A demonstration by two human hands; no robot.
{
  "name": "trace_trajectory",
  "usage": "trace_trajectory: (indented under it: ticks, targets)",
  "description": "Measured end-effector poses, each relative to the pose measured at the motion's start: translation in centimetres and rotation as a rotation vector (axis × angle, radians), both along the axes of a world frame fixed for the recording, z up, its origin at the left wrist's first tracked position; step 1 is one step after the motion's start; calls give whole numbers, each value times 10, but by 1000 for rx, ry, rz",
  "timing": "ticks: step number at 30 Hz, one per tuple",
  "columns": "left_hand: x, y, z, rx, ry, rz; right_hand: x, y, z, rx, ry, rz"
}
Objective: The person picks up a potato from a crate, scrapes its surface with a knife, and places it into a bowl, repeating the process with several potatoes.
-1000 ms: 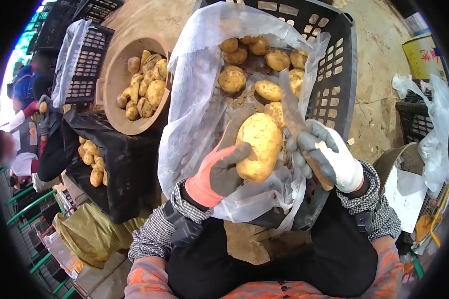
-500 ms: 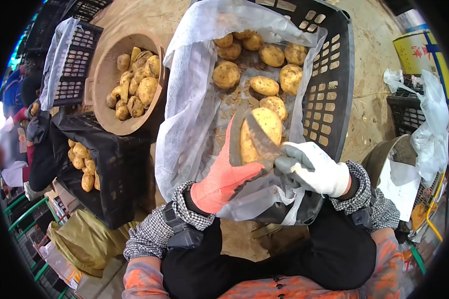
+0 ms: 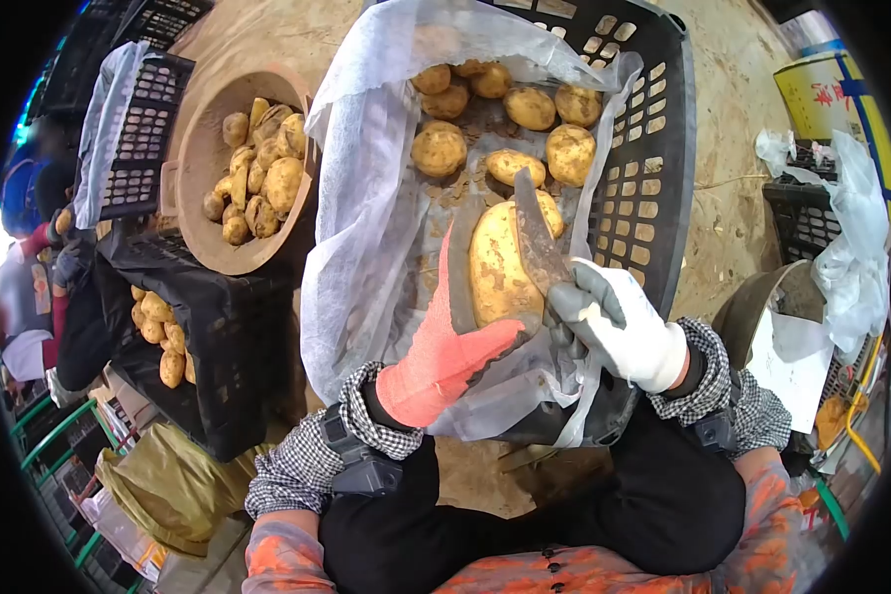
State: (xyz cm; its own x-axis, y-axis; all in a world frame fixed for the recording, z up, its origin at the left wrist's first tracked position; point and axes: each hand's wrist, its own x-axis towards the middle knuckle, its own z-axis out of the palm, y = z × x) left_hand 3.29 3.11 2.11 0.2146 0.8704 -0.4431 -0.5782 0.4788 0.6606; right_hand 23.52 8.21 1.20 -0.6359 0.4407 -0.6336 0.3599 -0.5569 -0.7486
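In a pink glove with grey palm, my left hand [image 3: 445,356] is closed around a large yellow potato [image 3: 498,265] above the lined crate. My right hand [image 3: 624,322], in a white glove with grey fingertips, grips a knife whose dirty blade [image 3: 537,236] points up and away along the potato's right side. The fingers hide the knife's handle. Beneath and beyond, several soil-marked potatoes [image 3: 439,148] lie with loose dirt on the white liner [image 3: 351,257] of the black plastic crate [image 3: 653,168].
A brown tub [image 3: 196,233] of potatoes and cut pieces stands at left. Below it, a black-lined crate [image 3: 213,317] holds more potatoes. Another person's gloved hand [image 3: 69,262] shows at far left. A round container [image 3: 777,297] and crumpled clear plastic [image 3: 851,257] sit at right.
The knife blade has swung from lying diagonally across the potato to standing steeper at its right edge. The potato stays in my left hand; the view has shifted slightly.
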Motion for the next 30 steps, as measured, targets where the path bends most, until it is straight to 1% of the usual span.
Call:
trace_trajectory:
  ticks: [2, 3, 4, 6, 7, 8, 10, 11, 13, 14, 15, 16, 17, 18, 19, 20, 21, 22, 23, 24, 26, 27, 28, 30]
  targets:
    - [-4, -3, -8, 9, 47, -25, -3, -3, -8, 961, 165, 82]
    - [-5, -5, -8, 8, 49, -27, -2, -6, -10, 967, 92, 210]
    - [-5, -7, -6, -21, 27, -29, -1, -6, -13, 966, 92, 207]
    - [-4, -5, -2, -50, 3, -34, 1, -4, -17, 678, 169, 195]
    - [-2, -2, 2, -7, 32, -30, 3, -6, -12, 174, 217, 28]
    - [-1, -1, 3, 36, 61, -24, -2, -2, 1, 33, 110, -71]
    - [0, -2, 2, 24, 56, -29, -5, -2, -2, 24, 220, -200]
    - [1, -2, 1, 12, 58, -38, -4, -2, -7, 23, 219, -195]
    - [2, -6, 0, -22, 82, -41, -2, -1, -15, 495, 151, 135]
    - [2, -7, -1, -53, 103, -46, -5, 4, -4, 557, 39, 312]
    - [1, -9, -5, -55, 103, -51, -4, 1, -8, 552, 73, 255]
    - [-2, -10, -10, 74, 303, -94, -5, 0, -9, 548, 105, 198]
    - [-3, -10, -13, 207, 501, -132, -5, -3, -4, 322, 84, 47]
    - [-2, -9, -13, 209, 499, -127, -6, -3, 3, 96, 64, -98]
    - [-1, -10, -12, 170, 476, -112, -3, 0, -1, 176, -20, 17]
    - [0, -10, -11, 130, 456, -96, -2, 1, -1, 176, -20, 24]
    - [1, -11, -11, 129, 458, -93, -3, 2, -1, 524, 55, 162]
    - [1, -12, -11, 89, 385, -70, -4, 3, -2, 872, 133, 293]
    - [0, -11, -11, 51, 311, -52, -1, 3, -3, 456, 208, 133]
    - [-1, -9, -9, 55, 316, -58, 1, 3, -4, 40, 277, -23]
    - [-2, 1, 0, -41, 24, 77, 0, 1, -5, -99, 334, -402]
    - [-4, -2, -5, -95, -113, 135, -3, 4, -2, -149, 265, -466]
    - [-5, -1, -6, -85, -108, 139, -2, 5, -3, -141, 272, -461]
    - [-8, 2, -7, 13, -28, 37, 3, 3, -10, -59, 368, -348]
